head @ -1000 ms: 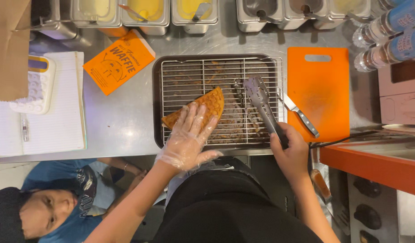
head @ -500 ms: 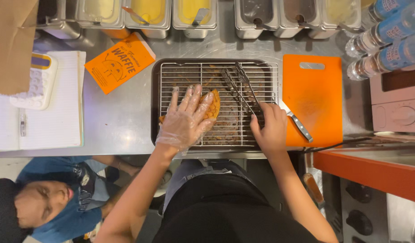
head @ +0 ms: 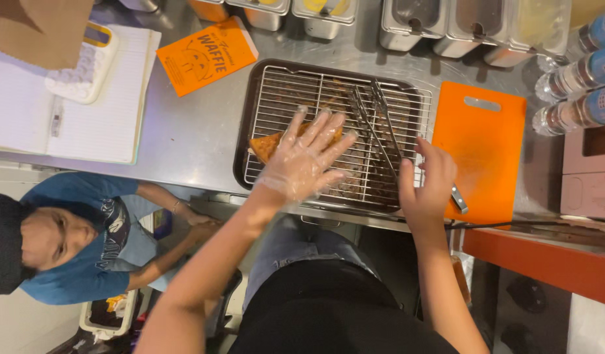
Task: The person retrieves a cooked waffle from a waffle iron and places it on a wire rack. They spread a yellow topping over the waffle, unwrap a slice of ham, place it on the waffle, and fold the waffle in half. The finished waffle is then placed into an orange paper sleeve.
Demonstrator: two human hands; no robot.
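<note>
Waffle: golden-brown folded waffle piece [head: 271,143] lies on the wire cooling rack [head: 296,98], centre frame.
Left hand: clear-gloved left hand [head: 304,157], fingers spread flat on it.
Right hand: bare right hand [head: 426,185] open beside metal tongs [head: 374,124].
Tip: press evenly, gently.

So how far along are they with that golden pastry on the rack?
Done: the golden pastry lies on the wire rack, and metal tongs rest on the rack too. In hand: the gloved left hand lies flat over the pastry, while the bare right hand rests at the rack's edge by the tongs' handle. Left: nothing sits on the orange cutting board except a knife at its edge.
</note>
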